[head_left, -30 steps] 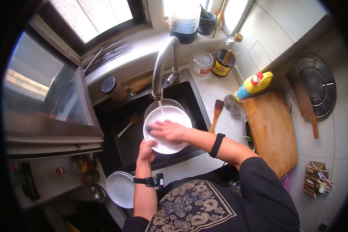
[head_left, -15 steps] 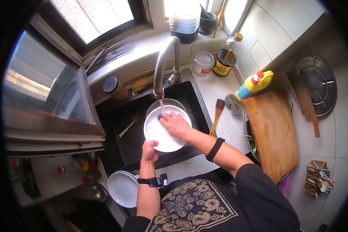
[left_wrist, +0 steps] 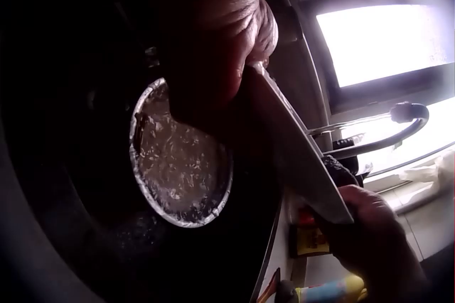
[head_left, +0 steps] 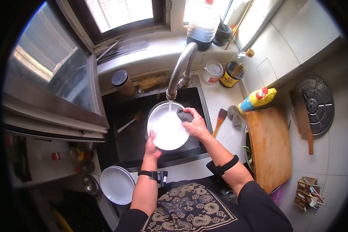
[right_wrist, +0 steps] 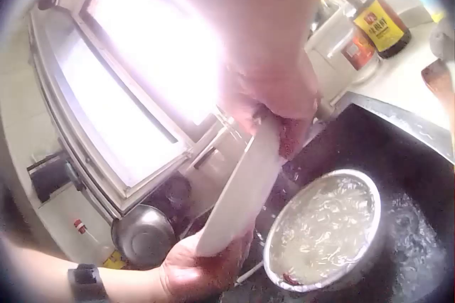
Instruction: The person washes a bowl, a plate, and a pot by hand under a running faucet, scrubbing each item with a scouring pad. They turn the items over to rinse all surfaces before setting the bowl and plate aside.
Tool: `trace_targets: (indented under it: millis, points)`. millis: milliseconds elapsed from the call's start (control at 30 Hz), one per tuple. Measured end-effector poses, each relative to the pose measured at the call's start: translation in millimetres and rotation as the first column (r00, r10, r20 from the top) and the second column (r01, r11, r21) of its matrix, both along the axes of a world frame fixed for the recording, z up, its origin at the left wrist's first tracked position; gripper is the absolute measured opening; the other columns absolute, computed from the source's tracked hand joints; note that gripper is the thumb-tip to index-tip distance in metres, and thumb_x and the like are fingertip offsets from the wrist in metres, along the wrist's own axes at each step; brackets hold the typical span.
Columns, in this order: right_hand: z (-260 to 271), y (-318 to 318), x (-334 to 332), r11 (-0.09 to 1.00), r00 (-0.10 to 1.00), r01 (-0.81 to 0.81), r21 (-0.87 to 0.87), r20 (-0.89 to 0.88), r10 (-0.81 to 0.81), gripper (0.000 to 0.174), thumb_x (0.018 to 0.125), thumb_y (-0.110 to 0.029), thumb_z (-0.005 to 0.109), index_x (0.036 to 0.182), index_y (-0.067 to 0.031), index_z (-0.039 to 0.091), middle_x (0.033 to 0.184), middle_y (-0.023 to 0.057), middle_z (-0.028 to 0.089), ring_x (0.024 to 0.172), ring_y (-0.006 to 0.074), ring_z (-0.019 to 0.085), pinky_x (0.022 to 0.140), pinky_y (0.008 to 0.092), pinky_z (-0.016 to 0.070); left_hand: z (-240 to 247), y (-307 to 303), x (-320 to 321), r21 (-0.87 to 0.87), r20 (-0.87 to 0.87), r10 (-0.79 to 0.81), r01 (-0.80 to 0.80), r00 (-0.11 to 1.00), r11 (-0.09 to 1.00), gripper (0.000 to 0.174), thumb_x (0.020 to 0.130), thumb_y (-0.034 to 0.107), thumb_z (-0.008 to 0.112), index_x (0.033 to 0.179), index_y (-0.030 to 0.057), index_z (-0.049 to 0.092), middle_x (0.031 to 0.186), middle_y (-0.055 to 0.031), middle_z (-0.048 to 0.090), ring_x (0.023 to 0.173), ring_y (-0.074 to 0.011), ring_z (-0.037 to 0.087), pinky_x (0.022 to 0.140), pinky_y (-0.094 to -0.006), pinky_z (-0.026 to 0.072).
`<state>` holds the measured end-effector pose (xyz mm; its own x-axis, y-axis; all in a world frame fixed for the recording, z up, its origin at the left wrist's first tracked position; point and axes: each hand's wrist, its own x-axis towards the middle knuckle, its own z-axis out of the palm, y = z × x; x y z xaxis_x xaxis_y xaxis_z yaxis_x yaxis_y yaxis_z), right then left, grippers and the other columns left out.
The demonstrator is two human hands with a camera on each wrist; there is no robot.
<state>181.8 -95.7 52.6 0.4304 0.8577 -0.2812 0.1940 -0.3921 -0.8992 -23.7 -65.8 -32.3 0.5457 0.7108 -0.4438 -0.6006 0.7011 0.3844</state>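
White ceramic: one plate (head_left: pixel 166 131) is held tilted over the sink (head_left: pixel 129 135), under the thin stream from the single tap (head_left: pixel 180 67). The left grip (head_left: pixel 152 147) is closed round the plate's near rim. The right grip (head_left: pixel 198 127) is closed on one dark cloth (head_left: pixel 184 115), which is pressed against the plate's far right rim. One metal bowl (right_wrist: pixel 323 228), filled with water, stands in the sink beneath the plate. Two further white plates (head_left: pixel 115 185) are seen stacked near the left elbow. On the desk (head_left: pixel 214 94) to the right, one wooden spatula (head_left: pixel 219 118) lies between the sink and one wooden cutting board (head_left: pixel 270 147). One yellow bottle (head_left: pixel 258 98) with a red cap lies at the board's far end. One dark sauce bottle (head_left: pixel 232 73) bears a yellow-and-red label, and its writing is too small to be read.
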Motion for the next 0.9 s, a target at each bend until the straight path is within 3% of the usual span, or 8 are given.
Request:
trace_targets:
  millis: [67, 233, 367, 533, 633, 700, 833, 900]
  points:
    - [-12, -4, 4, 0.997, 0.999, 0.043, 0.067, 0.018, -0.044, 0.048, 0.070, 0.001, 0.057, 0.117, -0.0081, 0.056, 0.109, 0.0060, 0.062, 0.102, 0.0154, 0.059, 0.090, 0.0269, 0.0460, 13, 3, 7, 0.013, 0.011, -0.009, 0.008, 1.000, 1.000, 0.064, 0.097, 0.052, 0.039, 0.139, 0.0032, 0.039, 0.136, -0.0135, 0.050, 0.125, -0.0322, 0.049, 0.106, -0.0462, 0.0387]
    - [-50, -8, 4, 0.939, 0.977, 0.155, 0.308, 0.093, -0.192, 0.055, 0.072, -0.001, 0.057, 0.125, -0.0097, 0.054, 0.114, 0.0103, 0.064, 0.108, 0.0212, 0.062, 0.094, 0.0301, 0.0459, -3, 26, 10, 0.000, 0.084, 0.043, -0.044, 0.995, 0.999, 0.063, 0.096, 0.053, 0.041, 0.137, 0.0048, 0.043, 0.134, -0.0124, 0.053, 0.124, -0.0303, 0.050, 0.106, -0.0448, 0.0395]
    - [-75, -11, 11, 0.993, 0.996, 0.095, 0.070, -0.009, -0.094, 0.056, 0.077, -0.009, 0.062, 0.131, -0.0098, 0.050, 0.119, 0.0129, 0.063, 0.110, 0.0212, 0.062, 0.094, 0.0310, 0.0462, 7, 29, 11, 0.186, -0.151, 0.145, -0.116, 0.978, 0.976, 0.055, 0.096, 0.045, 0.049, 0.133, 0.0042, 0.048, 0.130, -0.0106, 0.056, 0.120, -0.0269, 0.054, 0.103, -0.0418, 0.0424]
    - [-60, -9, -10, 0.982, 0.927, 0.158, 0.105, 0.326, -0.184, 0.059, 0.078, -0.012, 0.068, 0.131, -0.0023, 0.045, 0.126, 0.0213, 0.052, 0.115, 0.0381, 0.053, 0.098, 0.0406, 0.0439, 15, 23, 17, 0.258, -0.248, 0.177, -0.112, 0.952, 0.960, 0.046, 0.097, 0.037, 0.053, 0.127, 0.0024, 0.051, 0.120, -0.0095, 0.060, 0.111, -0.0211, 0.057, 0.096, -0.0363, 0.0454]
    - [-67, 7, -13, 0.964, 0.769, -0.098, 0.246, 0.634, -0.083, 0.055, 0.075, -0.002, 0.066, 0.127, -0.0032, 0.048, 0.132, 0.0198, 0.046, 0.123, 0.0370, 0.047, 0.102, 0.0422, 0.0409, 12, 15, 24, 0.212, -0.200, 0.195, -0.151, 0.960, 0.965, 0.044, 0.097, 0.036, 0.052, 0.127, 0.0027, 0.052, 0.120, -0.0096, 0.060, 0.111, -0.0207, 0.056, 0.096, -0.0349, 0.0448]
    - [-58, 20, -24, 0.937, 0.613, -0.193, 0.293, 0.781, -0.118, 0.044, 0.070, 0.001, 0.063, 0.114, -0.0015, 0.057, 0.124, 0.0186, 0.049, 0.121, 0.0376, 0.045, 0.103, 0.0444, 0.0387, 10, 9, 28, 0.189, -0.168, 0.184, -0.151, 0.969, 0.970, 0.045, 0.097, 0.037, 0.052, 0.127, 0.0029, 0.052, 0.119, -0.0097, 0.060, 0.112, -0.0208, 0.056, 0.097, -0.0343, 0.0446]
    - [-53, 31, -68, 0.949, 0.910, -0.120, 0.292, 0.415, -0.012, 0.033, 0.076, -0.008, 0.063, 0.109, -0.0015, 0.061, 0.115, 0.0188, 0.053, 0.108, 0.0371, 0.051, 0.094, 0.0431, 0.0427, 7, 5, 37, 0.164, -0.173, 0.187, -0.159, 0.967, 0.974, 0.048, 0.096, 0.040, 0.052, 0.128, 0.0034, 0.050, 0.119, -0.0097, 0.061, 0.111, -0.0224, 0.057, 0.096, -0.0357, 0.0454]
    - [-64, 23, -82, 0.893, 0.885, -0.318, 0.319, 0.437, 0.160, 0.031, 0.078, -0.011, 0.063, 0.108, -0.0036, 0.061, 0.107, 0.0187, 0.056, 0.101, 0.0376, 0.054, 0.091, 0.0441, 0.0443, -5, 8, 31, 0.144, -0.147, 0.195, -0.174, 0.970, 0.974, 0.051, 0.096, 0.042, 0.051, 0.129, 0.0034, 0.049, 0.120, -0.0102, 0.060, 0.111, -0.0239, 0.058, 0.096, -0.0375, 0.0461]
